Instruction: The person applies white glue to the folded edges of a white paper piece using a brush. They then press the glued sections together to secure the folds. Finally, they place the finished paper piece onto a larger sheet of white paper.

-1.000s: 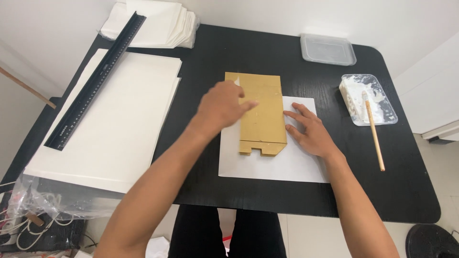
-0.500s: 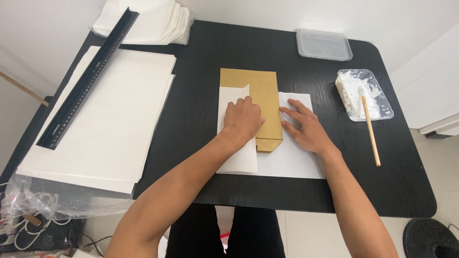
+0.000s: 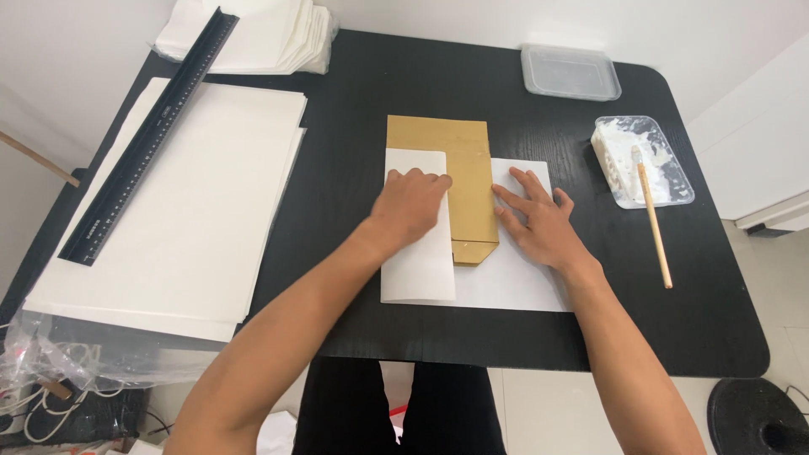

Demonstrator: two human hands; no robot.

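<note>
Your left hand (image 3: 410, 205) lies flat, fingers together and stretched out, pressing the folded left flap of the white paper sheet (image 3: 514, 282) down over the brown cardboard template (image 3: 470, 181); it grips nothing, only presses. Your right hand (image 3: 539, 221) rests palm down with fingers spread on the unfolded right side of the sheet, its fingertips touching the template's right edge. The template lies lengthwise in the middle of the black table (image 3: 708, 320), its far end sticking out past the sheet. To your left sits a stack of large white sheets (image 3: 185, 219) with a long black ruler (image 3: 147, 135) laid slantwise across it. To your right, a clear tray (image 3: 666, 181) holds what looks like white paste, with a wooden-handled brush (image 3: 653, 223) resting in it. Farther off lie a clear lid (image 3: 570, 72) and a pile of folded white paper (image 3: 270, 34).
</note>
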